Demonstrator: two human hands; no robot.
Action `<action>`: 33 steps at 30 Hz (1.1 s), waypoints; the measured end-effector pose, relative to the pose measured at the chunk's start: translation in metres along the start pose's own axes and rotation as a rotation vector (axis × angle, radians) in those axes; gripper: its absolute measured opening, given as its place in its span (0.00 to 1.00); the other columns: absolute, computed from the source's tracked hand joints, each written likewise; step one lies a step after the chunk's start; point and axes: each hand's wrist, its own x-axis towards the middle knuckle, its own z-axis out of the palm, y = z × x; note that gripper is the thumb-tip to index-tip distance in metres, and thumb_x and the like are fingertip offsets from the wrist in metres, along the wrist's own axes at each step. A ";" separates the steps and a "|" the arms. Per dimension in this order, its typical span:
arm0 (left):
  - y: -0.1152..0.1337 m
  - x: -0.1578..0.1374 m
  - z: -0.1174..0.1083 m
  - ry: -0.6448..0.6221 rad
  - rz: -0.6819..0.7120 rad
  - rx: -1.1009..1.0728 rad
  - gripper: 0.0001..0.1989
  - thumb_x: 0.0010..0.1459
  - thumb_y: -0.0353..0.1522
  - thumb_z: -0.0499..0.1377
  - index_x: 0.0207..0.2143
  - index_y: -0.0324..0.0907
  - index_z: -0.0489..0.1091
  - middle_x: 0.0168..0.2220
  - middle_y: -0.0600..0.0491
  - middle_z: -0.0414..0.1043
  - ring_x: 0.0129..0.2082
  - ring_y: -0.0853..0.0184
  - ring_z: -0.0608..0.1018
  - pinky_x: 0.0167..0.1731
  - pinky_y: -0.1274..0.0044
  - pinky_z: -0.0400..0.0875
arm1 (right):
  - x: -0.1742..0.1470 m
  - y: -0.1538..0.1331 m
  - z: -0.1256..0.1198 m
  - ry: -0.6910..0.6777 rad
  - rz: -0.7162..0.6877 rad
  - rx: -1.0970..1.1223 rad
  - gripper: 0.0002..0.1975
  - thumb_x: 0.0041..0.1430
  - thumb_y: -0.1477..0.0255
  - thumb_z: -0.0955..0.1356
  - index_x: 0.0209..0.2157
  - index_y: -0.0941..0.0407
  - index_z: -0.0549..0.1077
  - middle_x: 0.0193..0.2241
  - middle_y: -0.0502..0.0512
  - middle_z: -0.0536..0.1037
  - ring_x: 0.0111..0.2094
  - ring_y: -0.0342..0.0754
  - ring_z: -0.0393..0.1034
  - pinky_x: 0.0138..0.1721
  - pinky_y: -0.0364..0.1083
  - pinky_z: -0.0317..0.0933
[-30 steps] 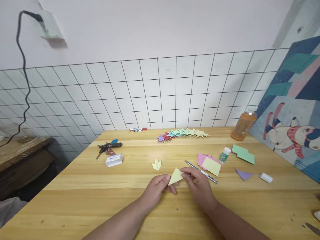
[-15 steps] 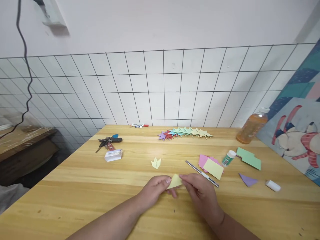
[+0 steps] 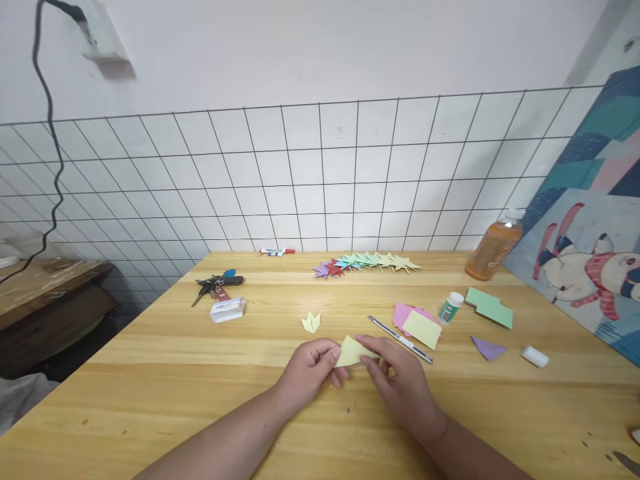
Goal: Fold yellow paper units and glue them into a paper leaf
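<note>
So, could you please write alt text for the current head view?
A person's left hand and right hand hold a piece of yellow paper over a wooden table. Near them lie a folded yellow piece, a cutter and coloured sheets; farther back, a row of colourful pointed paper shapes lies near a tiled wall.

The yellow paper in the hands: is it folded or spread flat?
Folded, it seems: the paper shows a slanted, pointed outline, unlike the four-cornered yellow sheet on the pink paper.
</note>
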 end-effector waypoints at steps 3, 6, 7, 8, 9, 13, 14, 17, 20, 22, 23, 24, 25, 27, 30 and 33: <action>0.001 -0.002 0.000 0.003 0.025 -0.023 0.16 0.56 0.41 0.54 0.28 0.36 0.68 0.23 0.52 0.73 0.20 0.72 0.72 0.22 0.81 0.63 | 0.008 -0.010 -0.006 -0.062 0.140 -0.033 0.13 0.57 0.73 0.62 0.42 0.51 0.73 0.35 0.53 0.77 0.29 0.46 0.70 0.31 0.44 0.64; 0.000 -0.003 0.000 -0.007 0.053 -0.022 0.15 0.57 0.40 0.54 0.28 0.36 0.69 0.24 0.52 0.73 0.20 0.72 0.72 0.23 0.81 0.64 | 0.014 -0.020 -0.011 -0.112 0.203 -0.071 0.13 0.55 0.75 0.63 0.40 0.50 0.74 0.36 0.51 0.77 0.32 0.47 0.71 0.35 0.46 0.64; 0.000 -0.003 0.000 -0.004 0.056 -0.017 0.14 0.57 0.40 0.54 0.29 0.37 0.69 0.24 0.52 0.74 0.21 0.72 0.72 0.23 0.81 0.64 | 0.014 -0.021 -0.012 -0.108 0.204 -0.077 0.13 0.55 0.75 0.63 0.39 0.50 0.74 0.36 0.51 0.77 0.33 0.47 0.71 0.36 0.46 0.64; 0.000 -0.003 0.000 0.001 0.056 -0.011 0.14 0.57 0.39 0.54 0.29 0.37 0.69 0.25 0.52 0.74 0.21 0.72 0.72 0.23 0.81 0.64 | 0.012 -0.020 -0.011 -0.086 0.202 -0.076 0.12 0.55 0.75 0.62 0.38 0.50 0.74 0.36 0.51 0.77 0.33 0.48 0.71 0.35 0.46 0.64; 0.000 -0.003 0.001 0.008 0.053 -0.006 0.14 0.57 0.39 0.54 0.29 0.36 0.69 0.25 0.52 0.74 0.20 0.72 0.72 0.23 0.81 0.64 | 0.010 -0.019 -0.010 -0.056 0.202 -0.067 0.11 0.56 0.73 0.62 0.37 0.50 0.75 0.35 0.51 0.78 0.33 0.47 0.71 0.33 0.45 0.64; 0.000 -0.002 0.001 -0.005 0.038 -0.012 0.16 0.57 0.40 0.54 0.29 0.36 0.70 0.24 0.51 0.74 0.21 0.71 0.73 0.24 0.81 0.65 | -0.003 -0.004 -0.002 -0.025 0.134 -0.018 0.11 0.58 0.71 0.62 0.38 0.51 0.75 0.30 0.51 0.78 0.30 0.46 0.70 0.29 0.43 0.63; 0.000 -0.002 0.001 -0.020 0.032 -0.023 0.16 0.57 0.40 0.54 0.30 0.35 0.70 0.25 0.50 0.74 0.22 0.71 0.73 0.24 0.81 0.65 | -0.005 0.000 -0.001 -0.008 0.125 -0.009 0.10 0.59 0.71 0.62 0.38 0.51 0.75 0.31 0.51 0.78 0.31 0.46 0.70 0.31 0.43 0.64; -0.003 -0.003 0.000 -0.065 -0.007 -0.060 0.16 0.56 0.41 0.56 0.32 0.35 0.71 0.27 0.48 0.75 0.23 0.70 0.74 0.26 0.80 0.66 | -0.007 0.006 -0.001 0.033 0.135 0.060 0.09 0.58 0.71 0.63 0.36 0.52 0.75 0.32 0.52 0.78 0.31 0.46 0.71 0.31 0.42 0.64; -0.005 -0.005 -0.001 -0.084 -0.030 -0.073 0.16 0.55 0.41 0.57 0.31 0.35 0.71 0.27 0.47 0.76 0.23 0.70 0.74 0.27 0.79 0.67 | -0.007 0.005 -0.003 0.026 0.147 0.170 0.08 0.58 0.71 0.64 0.35 0.52 0.75 0.31 0.53 0.77 0.30 0.45 0.70 0.26 0.40 0.64; -0.006 -0.005 -0.002 -0.105 -0.031 -0.075 0.16 0.55 0.41 0.57 0.30 0.35 0.72 0.27 0.47 0.76 0.24 0.69 0.75 0.28 0.79 0.67 | -0.007 0.003 -0.004 0.023 0.142 0.222 0.08 0.57 0.72 0.64 0.35 0.53 0.75 0.29 0.53 0.76 0.28 0.44 0.70 0.24 0.39 0.63; -0.006 -0.005 -0.003 -0.121 -0.022 -0.071 0.17 0.55 0.41 0.56 0.30 0.35 0.72 0.28 0.47 0.76 0.25 0.69 0.75 0.28 0.79 0.67 | -0.007 0.002 -0.005 0.023 0.140 0.241 0.08 0.57 0.72 0.64 0.35 0.54 0.75 0.29 0.53 0.76 0.27 0.43 0.69 0.23 0.39 0.63; -0.005 -0.004 -0.004 -0.137 -0.012 -0.068 0.17 0.56 0.42 0.56 0.29 0.34 0.73 0.28 0.46 0.76 0.25 0.69 0.75 0.28 0.79 0.66 | -0.007 0.002 -0.004 0.024 0.143 0.258 0.08 0.57 0.72 0.64 0.34 0.54 0.75 0.29 0.53 0.76 0.27 0.43 0.69 0.23 0.39 0.63; -0.005 -0.004 -0.005 -0.145 0.000 -0.067 0.18 0.57 0.42 0.55 0.30 0.34 0.73 0.28 0.46 0.77 0.25 0.69 0.75 0.27 0.80 0.65 | -0.007 0.002 -0.004 0.025 0.154 0.274 0.08 0.57 0.72 0.64 0.34 0.54 0.75 0.28 0.53 0.76 0.26 0.43 0.69 0.23 0.39 0.63; -0.004 -0.003 -0.008 -0.142 0.008 -0.090 0.19 0.58 0.42 0.53 0.31 0.35 0.73 0.27 0.46 0.77 0.25 0.69 0.74 0.25 0.81 0.63 | -0.007 0.004 -0.003 0.031 0.190 0.304 0.08 0.57 0.72 0.64 0.35 0.54 0.75 0.28 0.53 0.75 0.26 0.43 0.69 0.22 0.39 0.63; -0.002 -0.004 -0.009 -0.143 0.002 -0.109 0.16 0.57 0.40 0.55 0.34 0.36 0.73 0.24 0.49 0.76 0.25 0.69 0.74 0.27 0.81 0.63 | -0.007 0.006 0.000 0.022 0.230 0.328 0.09 0.57 0.72 0.64 0.37 0.53 0.76 0.28 0.52 0.74 0.25 0.42 0.69 0.22 0.39 0.63; 0.001 -0.005 -0.007 -0.204 0.000 -0.075 0.14 0.55 0.39 0.57 0.33 0.36 0.73 0.27 0.49 0.77 0.29 0.67 0.75 0.31 0.79 0.64 | -0.008 0.007 0.002 0.010 0.215 0.331 0.10 0.57 0.72 0.64 0.38 0.52 0.76 0.28 0.52 0.75 0.25 0.42 0.69 0.22 0.39 0.63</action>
